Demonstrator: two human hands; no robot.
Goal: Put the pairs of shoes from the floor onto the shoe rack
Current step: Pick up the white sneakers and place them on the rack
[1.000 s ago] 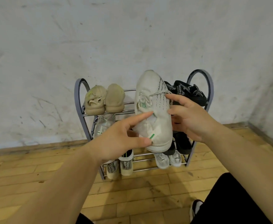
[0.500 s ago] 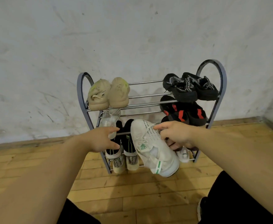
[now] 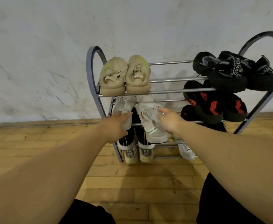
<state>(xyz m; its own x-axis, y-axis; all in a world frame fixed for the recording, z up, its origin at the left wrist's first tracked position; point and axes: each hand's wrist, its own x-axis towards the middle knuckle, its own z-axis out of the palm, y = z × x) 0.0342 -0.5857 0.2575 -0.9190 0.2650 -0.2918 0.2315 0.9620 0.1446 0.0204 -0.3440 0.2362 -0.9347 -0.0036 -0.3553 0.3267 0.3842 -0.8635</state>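
Observation:
A grey metal shoe rack (image 3: 93, 81) stands against the wall. On its second tier a white shoe with a green heel stripe (image 3: 150, 122) lies tilted, its heel hanging past the front bar. My right hand (image 3: 170, 122) grips that shoe's right side. Its partner, the other white shoe (image 3: 124, 105), lies just to the left on the same tier. My left hand (image 3: 114, 126) rests on it with fingers stretched along its heel and left side.
A beige pair (image 3: 124, 76) and a black pair (image 3: 233, 71) fill the top tier. A black-and-red pair (image 3: 213, 105) sits on the second tier's right. Black high-tops (image 3: 139, 147) and a white shoe (image 3: 186, 150) sit lower down. The wooden floor (image 3: 140, 183) lies in front.
My right hand has carried the white shoe from in front of the rack up and back onto the second tier. My left hand has reached forward onto the partner shoe. The view has moved closer.

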